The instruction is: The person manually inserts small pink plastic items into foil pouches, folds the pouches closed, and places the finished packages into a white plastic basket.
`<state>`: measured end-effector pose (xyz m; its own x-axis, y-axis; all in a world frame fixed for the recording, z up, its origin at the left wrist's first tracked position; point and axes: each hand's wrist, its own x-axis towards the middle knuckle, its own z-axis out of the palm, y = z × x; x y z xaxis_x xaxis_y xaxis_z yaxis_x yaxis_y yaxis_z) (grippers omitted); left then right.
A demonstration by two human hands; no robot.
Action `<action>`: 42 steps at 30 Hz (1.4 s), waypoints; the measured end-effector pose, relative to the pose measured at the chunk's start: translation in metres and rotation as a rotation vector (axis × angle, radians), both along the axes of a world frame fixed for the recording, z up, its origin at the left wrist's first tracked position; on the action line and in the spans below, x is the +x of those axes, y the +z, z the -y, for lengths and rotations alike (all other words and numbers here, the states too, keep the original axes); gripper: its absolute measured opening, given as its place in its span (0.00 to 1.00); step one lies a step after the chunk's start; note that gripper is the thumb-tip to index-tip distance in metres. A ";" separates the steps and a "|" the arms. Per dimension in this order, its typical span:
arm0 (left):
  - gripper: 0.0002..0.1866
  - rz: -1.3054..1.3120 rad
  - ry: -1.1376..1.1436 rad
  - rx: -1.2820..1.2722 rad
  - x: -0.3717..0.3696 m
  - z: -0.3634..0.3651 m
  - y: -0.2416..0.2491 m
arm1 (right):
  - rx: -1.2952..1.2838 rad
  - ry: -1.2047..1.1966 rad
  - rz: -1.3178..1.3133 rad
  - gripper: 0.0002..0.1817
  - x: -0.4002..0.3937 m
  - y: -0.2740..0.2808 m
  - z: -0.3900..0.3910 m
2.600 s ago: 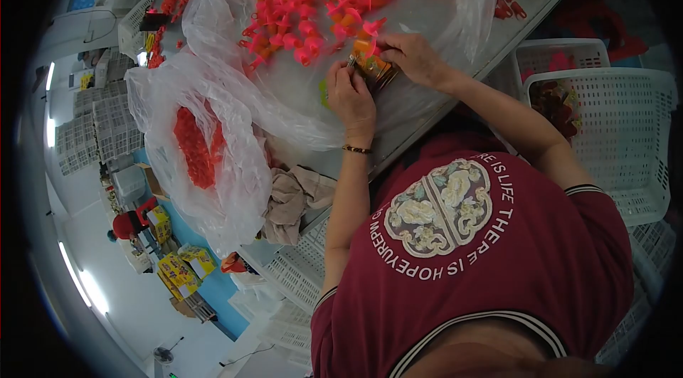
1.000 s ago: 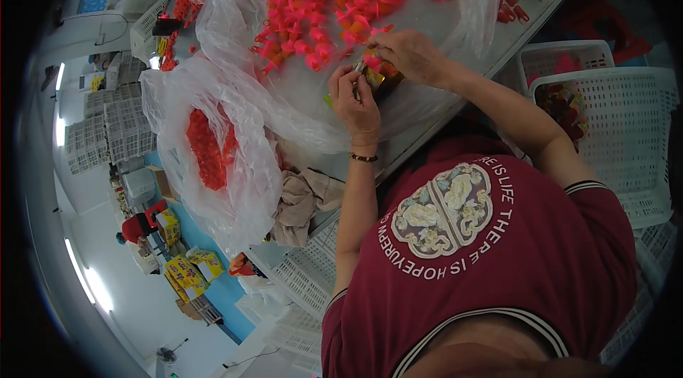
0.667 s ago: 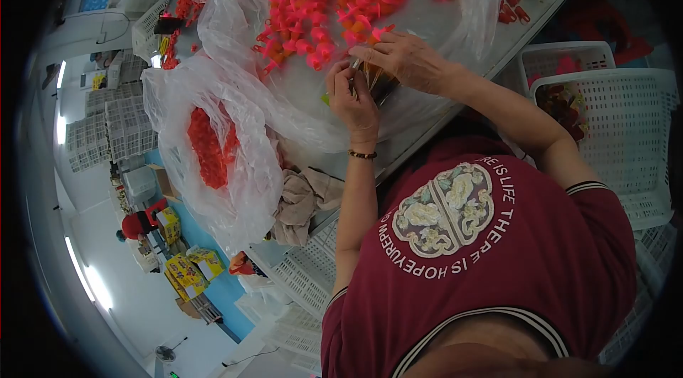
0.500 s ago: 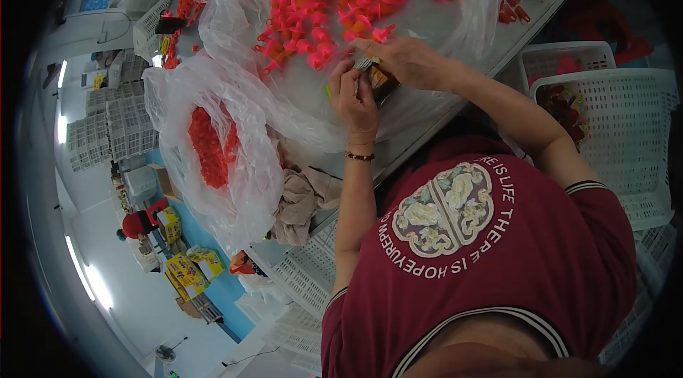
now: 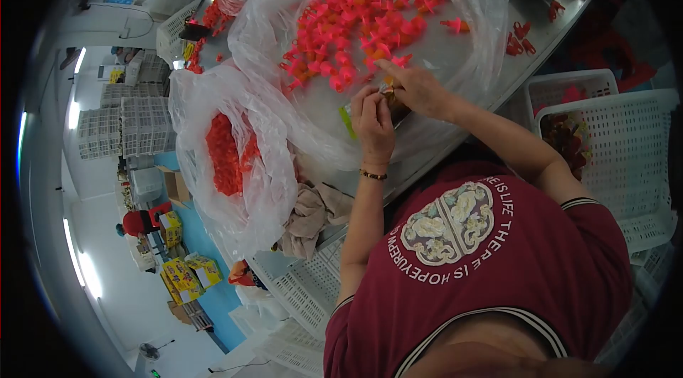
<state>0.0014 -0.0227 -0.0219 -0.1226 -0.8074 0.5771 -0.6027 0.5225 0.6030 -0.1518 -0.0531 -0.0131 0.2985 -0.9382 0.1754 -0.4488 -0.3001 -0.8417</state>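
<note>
My left hand (image 5: 373, 122), with a beaded bracelet at the wrist, has its fingers curled round a small shiny gold-and-brown packet (image 5: 390, 86). Against the packet's top, the fingers of my right hand (image 5: 421, 91) are bent and closed; whether they grip its edge is hidden. A bright green strip (image 5: 347, 122) shows beside my left fingers. Just beyond both hands, a heap of pink and orange pacifier-shaped pieces (image 5: 356, 29) lies inside a large clear plastic bag (image 5: 260, 29) spread open on the metal table (image 5: 551, 29).
Another clear bag (image 5: 267, 200) on the left holds red pieces (image 5: 228, 157). A beige cloth (image 5: 313, 218) lies near the table's edge. White plastic baskets (image 5: 612, 157) stand on the right, with several small red parts (image 5: 519, 40) on the table.
The whole view has shifted a little, so the hands and table appear further right and lower. Both hands stay together at the packet, and more of the green strip shows.
</note>
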 end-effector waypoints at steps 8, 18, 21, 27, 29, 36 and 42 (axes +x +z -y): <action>0.03 -0.025 0.051 0.031 -0.005 0.001 0.000 | -0.043 0.044 0.150 0.29 0.004 -0.017 0.009; 0.05 -0.212 0.137 0.108 -0.004 -0.001 0.009 | 0.225 0.152 0.484 0.17 0.006 0.000 0.000; 0.07 -0.485 -0.013 0.253 0.002 0.007 0.017 | -0.250 0.077 0.195 0.14 -0.003 0.005 0.000; 0.11 -0.841 -0.316 0.828 0.013 0.007 0.027 | -0.361 0.174 0.056 0.18 -0.020 0.033 -0.002; 0.10 -0.987 -0.390 0.959 0.012 0.003 0.025 | -0.191 0.147 0.210 0.19 -0.022 0.038 -0.005; 0.06 -0.968 -0.261 0.818 0.004 -0.005 0.020 | -0.127 0.098 0.397 0.15 -0.019 0.044 -0.013; 0.04 -1.004 -0.157 0.626 0.001 -0.012 0.020 | -0.257 0.034 0.139 0.06 -0.022 0.036 -0.007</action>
<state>0.0019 -0.0107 -0.0017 0.0359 -0.9992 -0.0170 0.3282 -0.0042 0.9446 -0.1736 -0.0466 0.0227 0.2854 -0.8477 0.4471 -0.3204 -0.5241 -0.7891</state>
